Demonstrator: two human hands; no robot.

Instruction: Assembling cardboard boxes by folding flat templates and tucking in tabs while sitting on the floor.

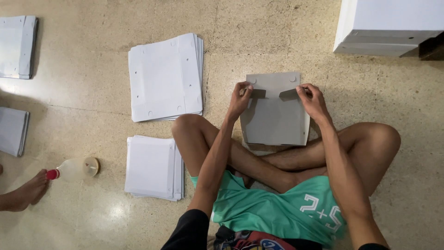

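Note:
I sit cross-legged on a speckled stone floor. In front of my shins lies a grey cardboard box blank (273, 118), partly folded, with side walls raised and two small flaps bent inward at its far end. My left hand (240, 99) pinches the left flap. My right hand (312, 99) pinches the right flap. Both hands rest on the box's far edge.
A stack of flat white blanks (165, 78) lies to the far left of the box, and a second stack of folded ones (152, 167) sits beside my left knee. A glue bottle with red cap (74, 169) lies near another person's foot (23, 194). More piles (17, 46) at far left; a white box (388, 25) top right.

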